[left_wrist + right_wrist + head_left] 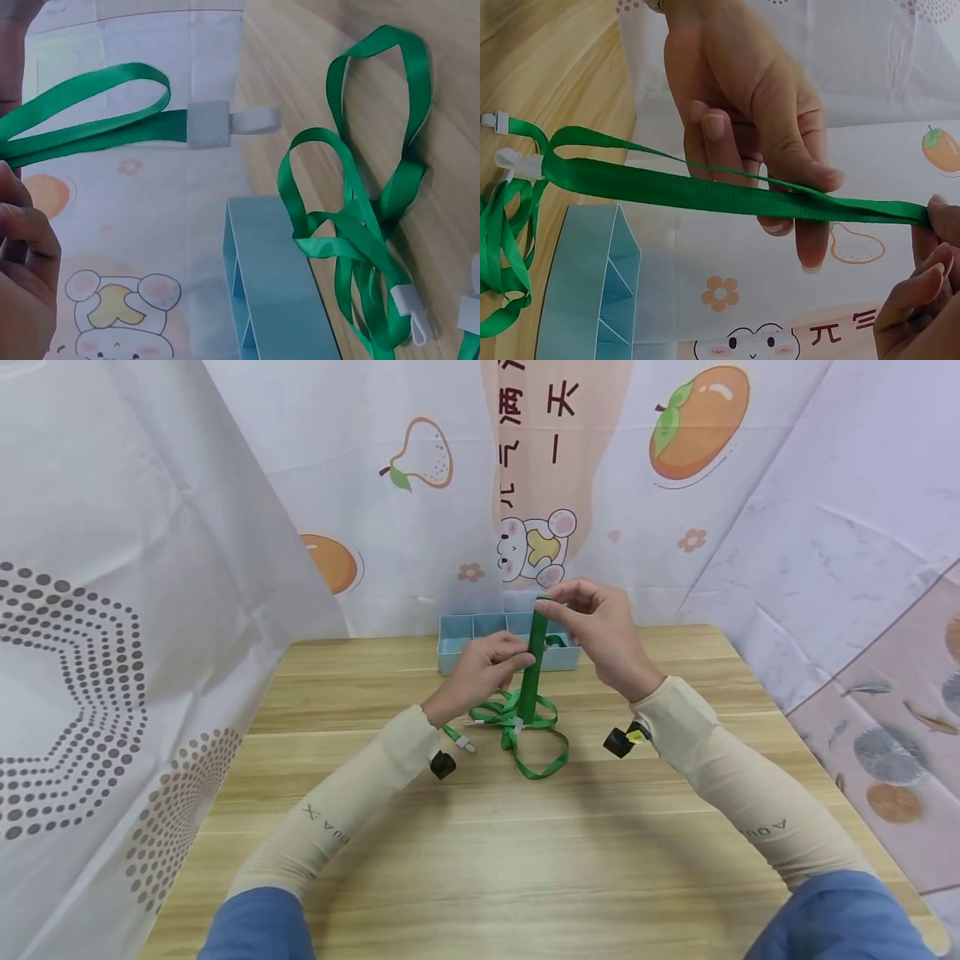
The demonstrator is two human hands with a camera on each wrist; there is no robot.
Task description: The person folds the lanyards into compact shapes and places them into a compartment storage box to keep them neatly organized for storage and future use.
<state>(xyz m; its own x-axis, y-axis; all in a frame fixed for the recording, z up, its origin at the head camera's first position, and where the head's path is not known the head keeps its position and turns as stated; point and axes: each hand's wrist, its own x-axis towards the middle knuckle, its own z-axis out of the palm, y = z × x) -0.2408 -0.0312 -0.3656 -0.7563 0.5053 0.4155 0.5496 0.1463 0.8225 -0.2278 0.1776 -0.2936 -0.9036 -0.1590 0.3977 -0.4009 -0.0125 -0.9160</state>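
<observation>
A folded green lanyard (534,668) hangs upright between my hands, its strap doubled. My right hand (603,631) pinches its top end between thumb and fingers. Lower down, my left hand (487,668) pinches the strap at about mid-length, the thumb (817,176) lying across it in the right wrist view. At its bottom end is a white plastic fitting (208,124) with a small loop. Beneath it on the table lies a loose tangle of green lanyards (416,82), with another white fitting (409,300) among the straps.
Behind the tangle stands a light-blue divided box (453,662), with something green (555,641) in its right compartment. A further white clip (465,743) lies left of the tangle on the wooden table (487,877). Printed cloth (300,460) hangs behind and at both sides.
</observation>
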